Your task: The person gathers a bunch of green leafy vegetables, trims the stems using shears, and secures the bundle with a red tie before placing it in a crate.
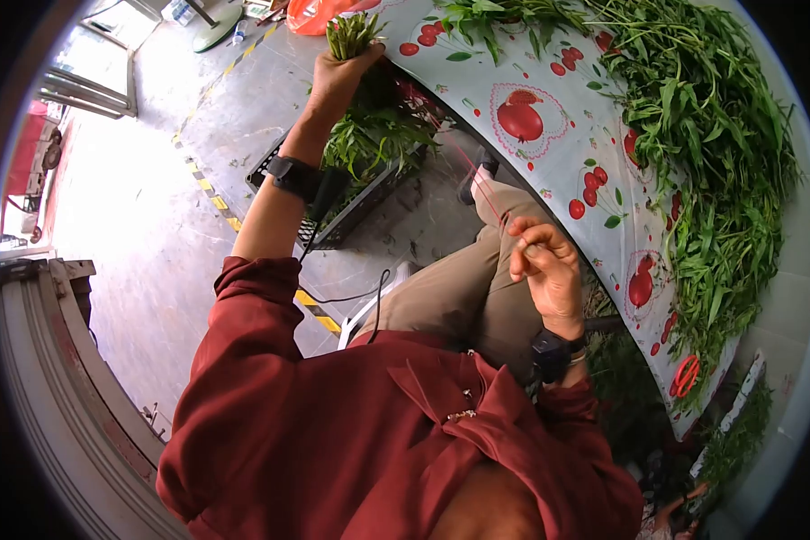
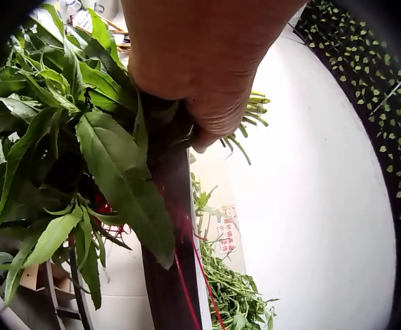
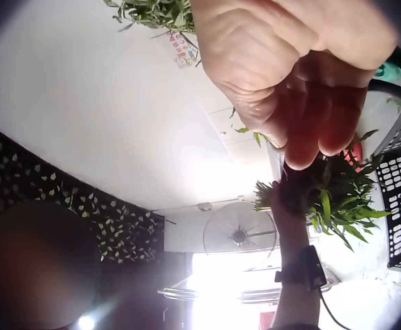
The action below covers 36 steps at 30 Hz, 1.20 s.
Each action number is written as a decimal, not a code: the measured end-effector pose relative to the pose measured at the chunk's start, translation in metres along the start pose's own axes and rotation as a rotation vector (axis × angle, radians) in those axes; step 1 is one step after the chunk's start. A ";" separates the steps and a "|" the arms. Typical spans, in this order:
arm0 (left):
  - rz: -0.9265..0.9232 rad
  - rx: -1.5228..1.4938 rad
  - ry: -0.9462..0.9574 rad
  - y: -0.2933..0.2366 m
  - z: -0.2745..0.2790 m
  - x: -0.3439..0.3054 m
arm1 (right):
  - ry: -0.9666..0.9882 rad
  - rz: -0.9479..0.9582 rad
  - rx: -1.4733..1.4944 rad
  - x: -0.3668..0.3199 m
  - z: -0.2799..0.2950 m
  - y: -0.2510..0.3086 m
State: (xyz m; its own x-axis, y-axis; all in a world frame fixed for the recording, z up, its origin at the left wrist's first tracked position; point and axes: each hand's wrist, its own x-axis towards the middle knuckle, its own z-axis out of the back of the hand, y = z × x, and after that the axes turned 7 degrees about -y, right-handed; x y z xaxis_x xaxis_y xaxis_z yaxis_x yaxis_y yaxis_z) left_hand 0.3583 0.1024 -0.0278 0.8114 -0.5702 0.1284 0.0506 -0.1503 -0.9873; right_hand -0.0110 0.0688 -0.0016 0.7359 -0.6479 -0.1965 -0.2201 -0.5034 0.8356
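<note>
At the top of the head view my left hand (image 1: 335,83) grips a bunch of leafy greens (image 1: 351,38), cut stems upward. Leaves of the bunch (image 2: 114,148) hang from the left hand (image 2: 200,75) in the left wrist view, stem ends (image 2: 255,113) on the other side. Thin red string (image 1: 471,165) stretches from near the bunch to my right hand (image 1: 549,274), which pinches it with curled fingers above the lap. Close up, the right hand (image 3: 283,62) has its fingers bent inward, partly covering the bunch (image 3: 345,199).
A fruit-patterned cloth (image 1: 477,85) covers the table on the right, with a large pile of greens (image 1: 720,198) and red-handled scissors (image 1: 685,376) near its edge. A black crate (image 1: 360,211) holding greens stands on the floor below the left hand. A cable crosses near the knees.
</note>
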 end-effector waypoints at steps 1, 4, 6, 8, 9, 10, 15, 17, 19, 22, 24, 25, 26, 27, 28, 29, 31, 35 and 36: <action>0.024 -0.010 -0.007 -0.003 -0.001 -0.002 | -0.014 0.015 0.002 -0.004 0.003 0.003; 0.020 -0.008 -0.007 -0.002 -0.001 -0.002 | -0.014 0.108 0.038 -0.013 0.009 0.017; 0.034 -0.013 -0.010 -0.003 -0.001 -0.003 | -0.063 0.184 0.057 -0.019 0.013 0.028; 0.048 -0.022 -0.009 -0.005 -0.003 -0.004 | -0.100 0.225 0.116 -0.027 0.022 0.038; 0.066 -0.017 -0.018 -0.006 -0.003 -0.004 | -0.119 0.257 0.112 -0.031 0.025 0.043; 0.083 -0.013 -0.028 -0.005 -0.003 -0.003 | -0.119 0.283 0.111 -0.035 0.027 0.049; 0.072 -0.041 -0.025 -0.001 -0.002 0.000 | -0.163 0.410 0.147 -0.052 0.039 0.076; 0.068 0.000 -0.045 0.000 -0.002 0.001 | -0.212 0.472 0.161 -0.059 0.045 0.089; 0.058 0.046 -0.048 0.000 0.000 0.002 | -0.251 0.517 0.209 -0.066 0.056 0.098; 0.056 0.135 -0.061 0.005 0.005 0.004 | -0.287 0.524 0.235 -0.076 0.074 0.113; 0.031 0.107 -0.047 0.015 0.010 0.012 | -0.465 0.551 0.089 -0.084 0.080 0.122; 0.003 0.059 -0.026 0.010 0.007 0.007 | -0.488 0.583 0.063 -0.087 0.085 0.125; -0.051 0.031 0.017 0.005 0.006 0.005 | -0.488 0.584 0.017 -0.092 0.089 0.132; -0.078 0.070 0.002 0.000 0.003 0.001 | -0.519 0.607 -0.018 -0.097 0.091 0.137; -0.018 0.063 0.004 0.012 0.010 0.011 | -0.545 0.628 -0.053 -0.101 0.092 0.143; -0.022 0.078 0.005 0.018 0.014 0.016 | -0.568 0.649 -0.067 -0.107 0.093 0.148; 0.020 0.111 -0.051 0.015 0.011 0.014 | -0.610 0.688 -0.090 -0.120 0.097 0.157; -0.012 0.163 -0.036 0.009 0.009 0.011 | -0.704 0.741 -0.125 -0.147 0.108 0.166; -0.006 0.180 -0.041 0.008 0.009 0.011 | -0.717 0.752 -0.134 -0.151 0.106 0.167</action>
State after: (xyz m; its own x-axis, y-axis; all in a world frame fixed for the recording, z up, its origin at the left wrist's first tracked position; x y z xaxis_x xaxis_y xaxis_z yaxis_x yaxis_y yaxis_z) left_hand 0.3723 0.1023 -0.0349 0.8336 -0.5358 0.1341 0.1557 -0.0049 -0.9878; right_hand -0.2269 0.0223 0.1128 -0.1227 -0.9767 0.1761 -0.3587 0.2091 0.9097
